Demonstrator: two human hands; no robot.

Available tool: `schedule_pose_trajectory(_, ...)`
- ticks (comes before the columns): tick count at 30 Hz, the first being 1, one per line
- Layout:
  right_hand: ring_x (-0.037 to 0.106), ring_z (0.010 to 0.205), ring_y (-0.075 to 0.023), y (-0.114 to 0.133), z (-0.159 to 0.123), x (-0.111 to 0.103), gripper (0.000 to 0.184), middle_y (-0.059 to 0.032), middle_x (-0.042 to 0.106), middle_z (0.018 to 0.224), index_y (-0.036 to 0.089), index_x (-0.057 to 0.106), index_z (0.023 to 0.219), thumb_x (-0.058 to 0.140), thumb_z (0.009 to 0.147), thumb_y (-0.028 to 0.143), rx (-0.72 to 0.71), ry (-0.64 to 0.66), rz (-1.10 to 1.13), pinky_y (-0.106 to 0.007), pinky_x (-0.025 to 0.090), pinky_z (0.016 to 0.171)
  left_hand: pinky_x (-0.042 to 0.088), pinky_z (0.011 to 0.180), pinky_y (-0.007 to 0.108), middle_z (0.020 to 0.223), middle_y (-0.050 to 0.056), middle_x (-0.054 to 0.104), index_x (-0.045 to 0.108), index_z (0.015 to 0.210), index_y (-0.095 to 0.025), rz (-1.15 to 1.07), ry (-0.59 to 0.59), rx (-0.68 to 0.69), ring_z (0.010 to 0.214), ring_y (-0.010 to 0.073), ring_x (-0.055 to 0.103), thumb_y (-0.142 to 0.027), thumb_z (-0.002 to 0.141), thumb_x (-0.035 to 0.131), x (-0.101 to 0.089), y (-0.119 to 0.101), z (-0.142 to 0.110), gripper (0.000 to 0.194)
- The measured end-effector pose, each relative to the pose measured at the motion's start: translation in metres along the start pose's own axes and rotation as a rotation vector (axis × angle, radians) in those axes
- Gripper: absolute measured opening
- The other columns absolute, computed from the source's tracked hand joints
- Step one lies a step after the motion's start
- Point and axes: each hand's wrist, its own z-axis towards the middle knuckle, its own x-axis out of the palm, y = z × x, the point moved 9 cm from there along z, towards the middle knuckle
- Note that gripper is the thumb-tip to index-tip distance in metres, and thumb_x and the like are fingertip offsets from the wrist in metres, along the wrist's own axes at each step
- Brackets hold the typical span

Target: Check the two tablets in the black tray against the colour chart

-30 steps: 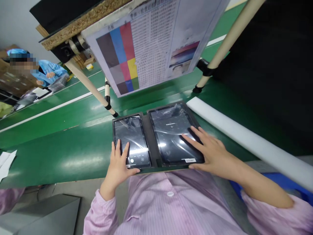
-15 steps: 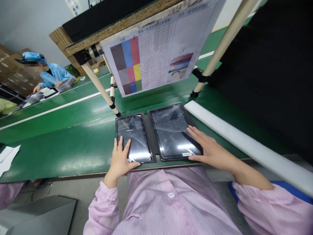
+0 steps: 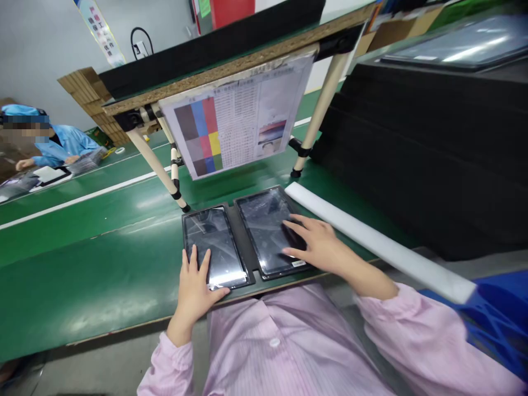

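Observation:
Two dark tablets lie side by side in a black tray (image 3: 241, 242) at the front edge of the green bench. Over the lower left part of the left tablet (image 3: 214, 236), my left hand (image 3: 193, 289) rests with its fingers spread. My right hand (image 3: 319, 245) is above the right side of the right tablet (image 3: 264, 225), its fingers apart and slightly bent. Whether those fingertips touch the glass I cannot tell. Both screens look dark, with reflections on them, and a small white label (image 3: 298, 264) sits at the right tablet's lower edge.
A long white foam strip (image 3: 371, 236) lies slantwise to the right, beside a tall stack of black trays (image 3: 391, 154). Behind the tablets stands a pipe-legged shelf with a colour chart sheet (image 3: 243, 121). Across the bench sits a co-worker in blue (image 3: 70, 144).
The view has turned to the right, bringing the top of the black tray stack into sight. My right hand has shifted inward over its tablet. Text on the left tablet's screen is gone.

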Motion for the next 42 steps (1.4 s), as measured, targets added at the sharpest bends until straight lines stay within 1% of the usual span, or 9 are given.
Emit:
schedule_pose_trajectory(2,0.039,0.145,-0.034,0.047,0.015,0.006,0.062,-0.0132,0.041,0.157,0.022,0.058,0.141,0.056,0.09,0.057,-0.121,-0.042,-0.067,-0.055,0.035,0.115,0.03,0.117,0.064,0.168,0.018,0.016,0.041,0.153,-0.024,0.0,0.0,-0.011,0.153,0.0481,0.004,-0.048,0.065,0.086,0.0,-0.001,0.0,0.102)
schedule_pose_trajectory(4,0.033,0.148,-0.0318,0.088,0.029,0.021,0.055,-0.0087,0.039,0.159,0.025,0.056,0.144,0.053,0.094,0.048,-0.219,-0.036,-0.121,-0.053,0.034,0.117,0.029,0.118,0.064,0.168,0.017,0.016,0.042,0.153,-0.024,-0.004,0.01,-0.029,0.153,0.0481,0.004,-0.049,0.063,0.087,0.0,-0.001,0.001,0.102)
schedule_pose_trajectory(6,0.033,0.148,-0.0334,0.105,0.04,0.033,0.052,-0.0068,0.039,0.159,0.027,0.054,0.145,0.05,0.095,0.041,-0.189,-0.048,-0.171,-0.056,0.034,0.115,0.028,0.119,0.063,0.168,0.018,0.015,0.043,0.153,-0.023,-0.011,0.035,-0.046,0.154,0.0478,0.003,-0.05,0.062,0.087,0.001,-0.001,0.002,0.104)
schedule_pose_trajectory(10,0.039,0.144,-0.0365,0.095,0.048,0.04,0.048,-0.0061,0.041,0.157,0.031,0.054,0.145,0.042,0.098,0.033,-0.072,-0.093,-0.232,-0.064,0.034,0.11,0.027,0.119,0.064,0.169,0.017,0.012,0.042,0.153,-0.023,-0.029,0.088,-0.066,0.153,0.0485,0.001,-0.054,0.06,0.088,0.004,-0.001,0.002,0.109)
schedule_pose_trajectory(14,0.039,0.144,-0.0346,0.077,0.05,0.039,0.049,-0.0049,0.04,0.157,0.033,0.052,0.146,0.04,0.099,0.035,-0.083,-0.083,-0.256,-0.064,0.033,0.11,0.027,0.118,0.065,0.168,0.018,0.014,0.042,0.153,-0.023,-0.035,0.087,-0.062,0.153,0.0493,0.002,-0.056,0.059,0.088,0.005,-0.001,0.001,0.11)
schedule_pose_trajectory(17,0.039,0.145,-0.0342,0.072,0.052,0.04,0.049,-0.0052,0.04,0.157,0.032,0.052,0.146,0.04,0.099,0.037,-0.112,-0.072,-0.257,-0.064,0.032,0.11,0.027,0.117,0.067,0.169,0.017,0.012,0.042,0.153,-0.024,-0.035,0.081,-0.055,0.153,0.0498,0.001,-0.055,0.059,0.088,0.005,-0.002,0.0,0.109)
schedule_pose_trajectory(22,0.04,0.144,-0.0351,0.071,0.053,0.042,0.05,-0.006,0.04,0.158,0.031,0.051,0.147,0.039,0.099,0.036,-0.162,-0.085,-0.287,-0.063,0.032,0.109,0.02,0.118,0.073,0.169,0.019,0.01,0.04,0.154,-0.022,-0.011,0.075,-0.029,0.152,0.0525,0.0,-0.054,0.059,0.087,0.005,-0.008,-0.001,0.11)
schedule_pose_trajectory(32,0.042,0.142,-0.0364,0.073,0.049,0.041,0.048,-0.0066,0.043,0.156,0.031,0.052,0.146,0.041,0.099,0.034,-0.207,-0.131,-0.339,-0.062,0.032,0.109,0.031,0.116,0.067,0.168,0.019,0.012,0.041,0.153,-0.021,-0.038,0.092,-0.029,0.153,0.0504,-0.002,-0.05,0.061,0.087,0.0,-0.013,0.003,0.107)
schedule_pose_trajectory(42,0.04,0.142,-0.0372,0.075,0.047,0.041,0.051,-0.0071,0.042,0.157,0.029,0.051,0.148,0.047,0.098,0.037,-0.223,-0.136,-0.314,-0.06,0.03,0.113,0.036,0.113,0.066,0.167,0.021,0.018,0.042,0.152,-0.02,0.059,0.008,0.012,0.152,0.0525,0.009,-0.056,0.059,0.087,-0.002,-0.016,0.003,0.109)
